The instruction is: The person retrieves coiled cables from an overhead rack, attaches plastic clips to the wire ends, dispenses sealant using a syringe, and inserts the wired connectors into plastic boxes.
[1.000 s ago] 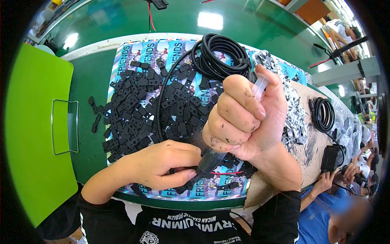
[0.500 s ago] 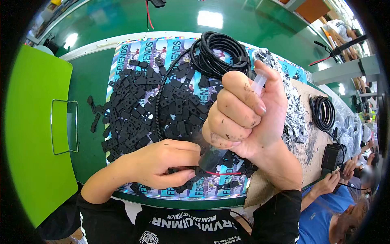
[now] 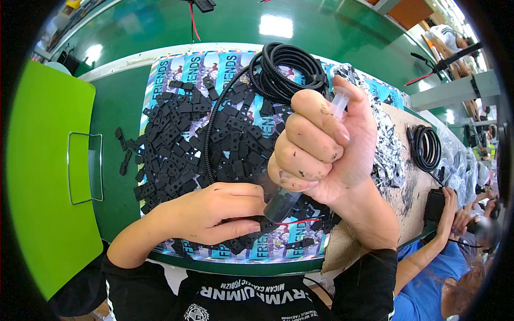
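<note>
My right hand (image 3: 321, 142) is wrapped round a translucent syringe (image 3: 339, 101); its plunger end sticks out above my fist under the thumb, and its dark barrel points down and left. The barrel's tip comes close to the fingertips of my left hand (image 3: 222, 214), which are pressed together at the lower edge of the pile. What they pinch is hidden. A thin red wire (image 3: 297, 221) runs right from beside the barrel. Small black flat parts (image 3: 176, 139) lie heaped on a printed sheet (image 3: 160, 96), and a ribbed black cable (image 3: 286, 72) is coiled behind them.
On the left stands a green chair-like panel (image 3: 48, 176) with a metal handle. Cardboard (image 3: 409, 198) on the right bears a second coiled cable (image 3: 426, 150) and a black box (image 3: 434, 206). Beside it are a co-worker's hands (image 3: 455, 214) and blue shirt. Silvery scraps (image 3: 388, 150) lie behind my right wrist.
Both my hands keep nearly the same pose, with the syringe's lower end slightly higher. The red wire's right end has lifted a little. At the right, the co-worker's hand has moved up to the black box.
</note>
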The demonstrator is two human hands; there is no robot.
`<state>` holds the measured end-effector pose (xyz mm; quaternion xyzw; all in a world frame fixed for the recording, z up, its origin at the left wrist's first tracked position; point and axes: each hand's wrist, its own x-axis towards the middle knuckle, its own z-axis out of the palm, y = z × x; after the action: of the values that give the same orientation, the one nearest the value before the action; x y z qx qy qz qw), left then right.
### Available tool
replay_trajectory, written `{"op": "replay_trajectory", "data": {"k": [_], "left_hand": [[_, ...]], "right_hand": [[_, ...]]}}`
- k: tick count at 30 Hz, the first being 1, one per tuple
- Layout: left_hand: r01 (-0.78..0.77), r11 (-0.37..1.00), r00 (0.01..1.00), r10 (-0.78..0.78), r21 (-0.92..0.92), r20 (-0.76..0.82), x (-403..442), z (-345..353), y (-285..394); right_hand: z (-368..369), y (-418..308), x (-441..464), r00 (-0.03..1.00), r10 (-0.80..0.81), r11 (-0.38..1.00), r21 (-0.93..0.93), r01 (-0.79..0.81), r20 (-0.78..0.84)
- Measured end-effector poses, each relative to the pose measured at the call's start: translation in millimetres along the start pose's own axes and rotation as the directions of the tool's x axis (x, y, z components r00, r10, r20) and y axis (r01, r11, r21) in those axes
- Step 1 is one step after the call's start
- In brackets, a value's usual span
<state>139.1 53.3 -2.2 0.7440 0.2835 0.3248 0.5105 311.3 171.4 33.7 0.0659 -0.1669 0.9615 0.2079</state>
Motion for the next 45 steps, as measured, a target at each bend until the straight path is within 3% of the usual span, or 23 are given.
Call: {"op": "replay_trajectory", "data": {"k": [21, 45], "left_hand": [[0.016, 0.997, 1.0, -0.017, 0.079, 0.006, 1.4, -4.7, 5.6], [0.059, 0.995, 0.99, -0.048, 0.075, -0.13, 5.4, -1.4, 3.8]], "right_hand": [[-1.2, -0.4, -0.5, 1.0, 0.01, 1.0, 0.025, -0.01, 0.017], [-4.8, -3.5, -0.6, 1.0, -0.012, 1.0, -0.002, 0.012, 0.008]]}}
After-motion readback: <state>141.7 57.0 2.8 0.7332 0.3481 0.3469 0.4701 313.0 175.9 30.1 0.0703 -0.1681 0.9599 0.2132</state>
